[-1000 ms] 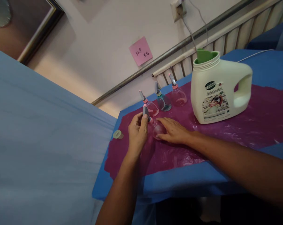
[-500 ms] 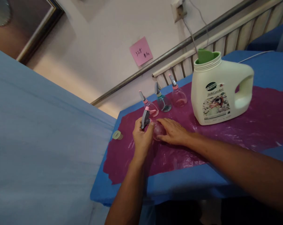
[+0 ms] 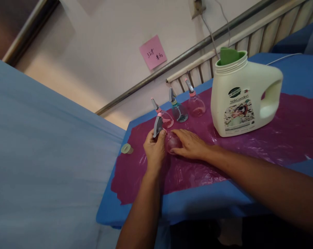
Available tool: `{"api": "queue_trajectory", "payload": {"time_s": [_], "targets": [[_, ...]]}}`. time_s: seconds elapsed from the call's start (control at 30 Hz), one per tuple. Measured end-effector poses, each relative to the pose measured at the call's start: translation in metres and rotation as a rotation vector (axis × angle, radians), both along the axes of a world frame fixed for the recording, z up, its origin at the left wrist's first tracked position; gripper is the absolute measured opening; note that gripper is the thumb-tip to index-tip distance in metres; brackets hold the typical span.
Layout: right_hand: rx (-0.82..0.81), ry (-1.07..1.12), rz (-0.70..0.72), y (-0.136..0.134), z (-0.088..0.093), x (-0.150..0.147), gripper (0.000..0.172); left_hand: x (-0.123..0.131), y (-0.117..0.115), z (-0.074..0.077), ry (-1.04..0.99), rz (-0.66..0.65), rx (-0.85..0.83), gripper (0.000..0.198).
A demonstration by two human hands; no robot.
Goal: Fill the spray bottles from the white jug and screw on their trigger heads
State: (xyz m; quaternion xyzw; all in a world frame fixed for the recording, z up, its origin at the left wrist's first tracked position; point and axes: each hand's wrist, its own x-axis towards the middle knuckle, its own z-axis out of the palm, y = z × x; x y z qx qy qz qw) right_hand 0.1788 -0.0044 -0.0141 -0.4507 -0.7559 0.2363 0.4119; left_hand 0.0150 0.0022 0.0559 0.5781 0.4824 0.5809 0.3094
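Note:
A clear pink spray bottle (image 3: 173,142) with a grey and pink trigger head (image 3: 158,125) is between my hands, tilted with its head toward the left. My left hand (image 3: 155,148) grips the head and neck, thumb pressed along the near side. Wrapped round the bottle's rounded body is my right hand (image 3: 189,143), which partly hides it. Just behind stand two more pink spray bottles, one nearer (image 3: 167,119) and one farther right (image 3: 197,105). A teal spray bottle (image 3: 180,112) stands between them.
A large cream jug (image 3: 236,103) with a green scoop (image 3: 228,56) in its mouth stands to the right. A small pale green cup (image 3: 126,149) lies at the left. Purple plastic sheeting (image 3: 192,173) covers part of the blue table (image 3: 198,204). A pink note (image 3: 153,52) hangs on the wall.
The view has shifted slightly, so most things sit a little farther left. Both hands keep their hold on the same spray bottle; its head looks slightly more raised.

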Motion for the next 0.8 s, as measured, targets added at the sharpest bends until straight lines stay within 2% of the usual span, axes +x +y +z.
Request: {"api": "queue_trajectory", "payload": {"time_s": [0.17, 0.57, 0.8], "targets": [[0.005, -0.003, -0.001, 0.001, 0.0, 0.0, 0.072, 0.005, -0.003, 0.002, 0.015, 0.016, 0.054, 0.034], [-0.005, -0.004, -0.009, 0.001, 0.002, 0.0, 0.073, 0.0, 0.0, -0.001, -0.037, 0.028, 0.002, 0.041], [0.0, -0.018, -0.015, -0.001, 0.003, 0.0, 0.073, 0.0, -0.007, -0.004, 0.049, 0.096, 0.033, 0.034]]}}
